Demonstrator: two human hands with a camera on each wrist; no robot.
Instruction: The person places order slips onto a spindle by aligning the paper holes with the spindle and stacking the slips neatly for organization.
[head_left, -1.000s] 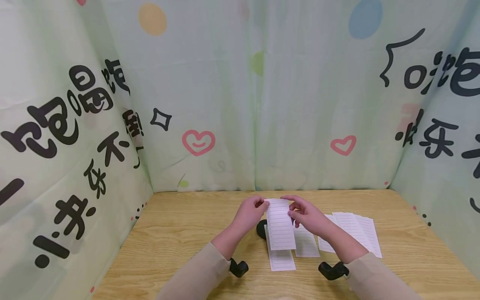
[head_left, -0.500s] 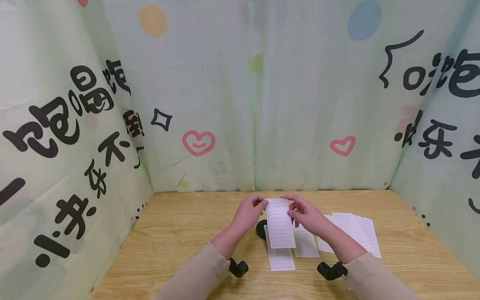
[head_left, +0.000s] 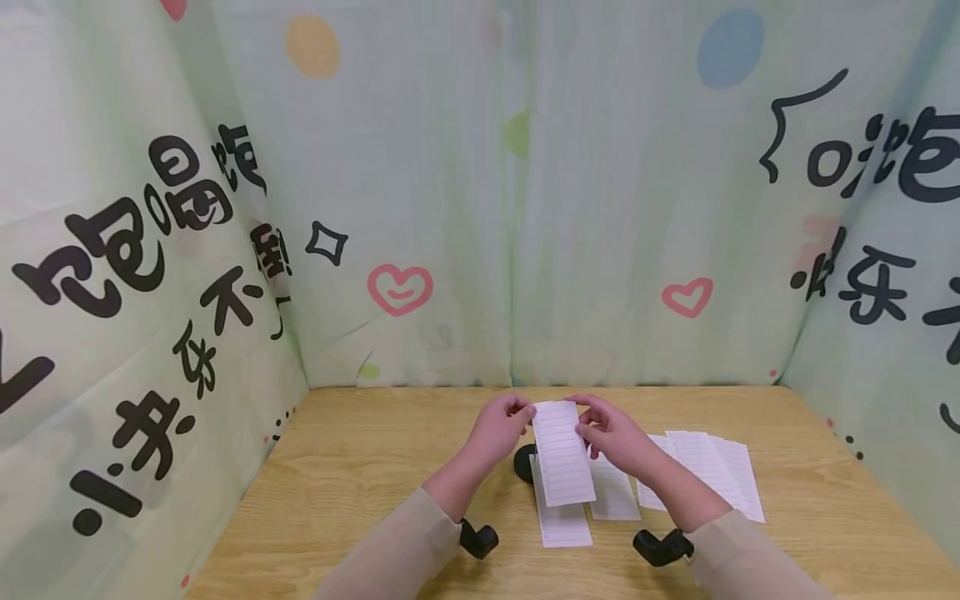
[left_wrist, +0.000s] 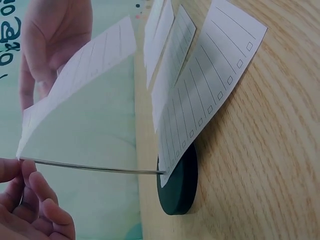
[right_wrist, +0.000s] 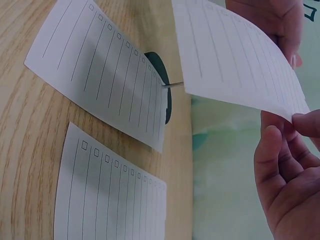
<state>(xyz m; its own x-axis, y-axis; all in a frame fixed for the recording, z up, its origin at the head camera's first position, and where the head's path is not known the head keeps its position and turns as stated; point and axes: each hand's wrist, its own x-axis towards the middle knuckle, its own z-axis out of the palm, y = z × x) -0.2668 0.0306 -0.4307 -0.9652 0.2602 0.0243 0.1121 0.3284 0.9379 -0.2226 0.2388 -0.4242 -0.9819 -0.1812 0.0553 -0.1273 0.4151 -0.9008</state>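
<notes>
My left hand (head_left: 497, 429) pinches the upper left corner of a white lined paper slip (head_left: 564, 467). At the same slip's upper right edge, my right hand (head_left: 611, 433) holds it between thumb and fingers. The slip bends over the top of a paper spike with a thin metal rod (left_wrist: 90, 168) and a round dark base (left_wrist: 177, 185). In the left wrist view the left fingertips are right at the rod's upper end. Low on the rod sits another lined slip (right_wrist: 110, 75), pierced near its edge and tilted over the base.
A single lined slip (head_left: 615, 493) lies on the wooden table (head_left: 360, 467) just right of the spike. Further right, several overlapping slips (head_left: 712, 467) are fanned out beyond the right forearm. A printed curtain (head_left: 600, 208) stands behind the table and along its sides.
The head view has tilted up slightly. Both hands keep the same hold on the slip over the spike.
</notes>
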